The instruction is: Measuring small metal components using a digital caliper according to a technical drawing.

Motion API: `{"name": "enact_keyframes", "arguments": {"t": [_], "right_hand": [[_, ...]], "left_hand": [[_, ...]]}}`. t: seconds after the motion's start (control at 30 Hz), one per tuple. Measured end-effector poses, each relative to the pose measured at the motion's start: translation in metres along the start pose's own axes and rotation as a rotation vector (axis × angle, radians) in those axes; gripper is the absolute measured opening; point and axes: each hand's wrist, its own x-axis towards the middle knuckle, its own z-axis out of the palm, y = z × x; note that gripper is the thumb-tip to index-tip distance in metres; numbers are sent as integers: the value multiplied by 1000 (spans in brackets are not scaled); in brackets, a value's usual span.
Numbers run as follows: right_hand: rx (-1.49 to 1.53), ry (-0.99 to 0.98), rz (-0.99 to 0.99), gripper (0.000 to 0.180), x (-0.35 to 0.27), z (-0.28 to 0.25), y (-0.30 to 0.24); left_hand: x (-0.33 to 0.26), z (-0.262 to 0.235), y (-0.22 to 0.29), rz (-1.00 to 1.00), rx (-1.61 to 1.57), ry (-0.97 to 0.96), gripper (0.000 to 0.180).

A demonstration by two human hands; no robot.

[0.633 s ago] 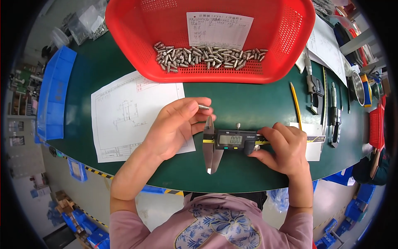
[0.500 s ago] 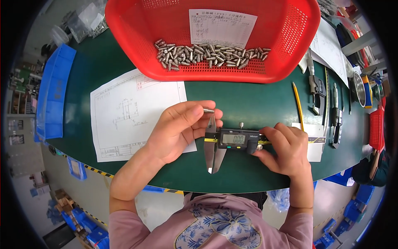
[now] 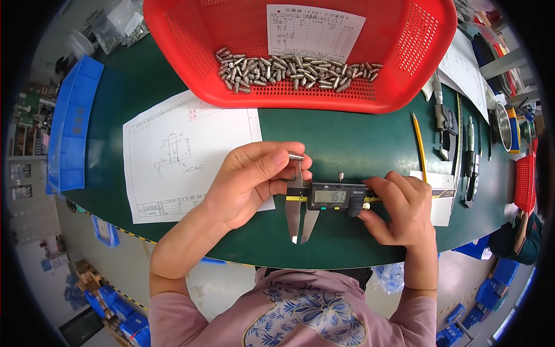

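While left fingers [image 3: 270,164] pinch a pin [image 3: 296,157], right fingers [image 3: 380,187] gripping calipers [image 3: 332,197], red basket [image 3: 370,106] (perforated) holding metal pins [image 3: 269,72]

At the far side of the table [image 3: 335,136] sits the basket [image 3: 300,105], pins [image 3: 295,73] heaped on its floor and a form [image 3: 315,34] behind them! Over on the left edge there's the bin [image 3: 75,124], then the drawing sheet [image 3: 156,179], its right side partly behind the left hand [image 3: 245,185]. Dead centre, the caliper [image 3: 330,198] lies between both hands, a single pin [image 3: 296,157] at its upper tips, with the pencil [image 3: 419,144] off to the right and micrometers [image 3: 472,165] further right!
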Motion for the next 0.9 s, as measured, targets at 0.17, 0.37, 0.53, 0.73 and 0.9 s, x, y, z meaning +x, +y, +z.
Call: {"name": "enact_keyframes", "arguments": {"t": [0.17, 0.37, 0.53, 0.73, 0.9], "right_hand": [[23, -3, -3, 39, 0, -1, 0], [47, 4, -8, 37, 0, -1, -1], [2, 5, -13, 36, -1, -1, -1], [29, 29, -1, 36, -2, 2, 1], [5, 41, -8, 35, -2, 3, 2]], "left_hand": [[0, 0, 0, -17, -13, 7, 29], [-1, 2, 1, -27, 0, 1, 29], [-1, 4, 1, -53, 37, 32, 31], [2, 0, 2, -7, -53, -105, 32], [3, -1, 3, -32, -64, -72, 31]]}}
